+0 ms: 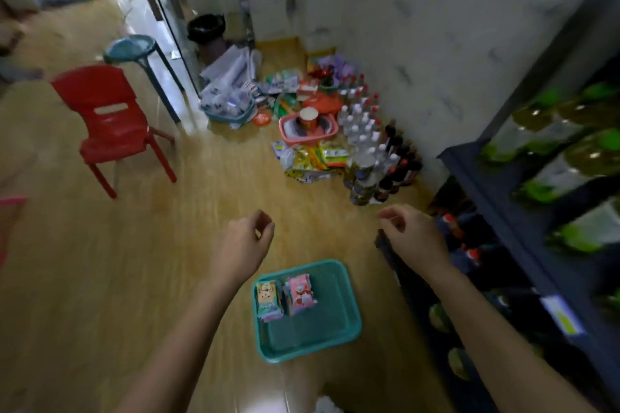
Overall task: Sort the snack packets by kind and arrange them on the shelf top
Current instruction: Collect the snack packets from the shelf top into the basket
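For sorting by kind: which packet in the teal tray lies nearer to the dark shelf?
The pink packet; the orange packet lies left of it in the teal tray, farther from the shelf.

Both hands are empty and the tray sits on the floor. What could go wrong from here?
1. The pink packets and orange packets stand loose in the tray; tilting it while lifting could mix the kinds.
2. Bottles crowd the floor beside the packet pile; the right hand reaching there might topple some.
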Motion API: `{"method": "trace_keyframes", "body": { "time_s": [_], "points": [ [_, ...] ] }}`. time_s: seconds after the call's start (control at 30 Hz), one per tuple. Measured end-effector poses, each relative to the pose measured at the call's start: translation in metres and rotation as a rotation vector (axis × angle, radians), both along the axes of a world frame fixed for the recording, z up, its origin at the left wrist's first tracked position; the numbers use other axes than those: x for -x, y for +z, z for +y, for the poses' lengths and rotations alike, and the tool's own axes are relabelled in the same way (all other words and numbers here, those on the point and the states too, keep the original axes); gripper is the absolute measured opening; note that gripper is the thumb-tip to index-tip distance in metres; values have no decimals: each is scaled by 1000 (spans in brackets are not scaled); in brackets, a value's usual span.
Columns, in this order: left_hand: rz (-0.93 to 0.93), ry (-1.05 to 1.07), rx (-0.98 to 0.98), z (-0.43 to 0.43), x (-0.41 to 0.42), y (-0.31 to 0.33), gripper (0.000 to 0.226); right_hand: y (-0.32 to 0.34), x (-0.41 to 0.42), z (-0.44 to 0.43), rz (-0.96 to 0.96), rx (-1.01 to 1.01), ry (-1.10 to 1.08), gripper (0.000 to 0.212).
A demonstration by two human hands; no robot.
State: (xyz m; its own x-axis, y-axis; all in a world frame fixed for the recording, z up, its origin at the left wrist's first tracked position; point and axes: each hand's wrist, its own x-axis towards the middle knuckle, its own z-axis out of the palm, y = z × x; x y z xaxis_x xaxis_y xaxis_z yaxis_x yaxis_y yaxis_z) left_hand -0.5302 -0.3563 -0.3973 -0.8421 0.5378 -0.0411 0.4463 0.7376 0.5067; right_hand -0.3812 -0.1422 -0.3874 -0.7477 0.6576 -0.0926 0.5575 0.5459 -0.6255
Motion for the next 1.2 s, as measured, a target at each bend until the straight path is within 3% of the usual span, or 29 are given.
{"method": "trace_keyframes", "body": {
  "time_s": [0.17,0.37,0.57,0.93,1.2],
  "points": [
    [191,-186,-43,26,-40,153,16,165,-83,11,94,-182,-75,15],
    [434,-447,-182,29,-97,257,14,258,-202,-22,40,-326,-274,20],
    [514,-759,-262,24,-161,289,19,290,-329,-102,18,-389,-577,24],
    [421,-1227,-479,66,-342,336,10,329,-521,-234,-61,-520,-1124,21],
    [369,-1418,-608,69,-499,352,15,337,-638,-302,-93,-586,-1361,18]
  ]
}}
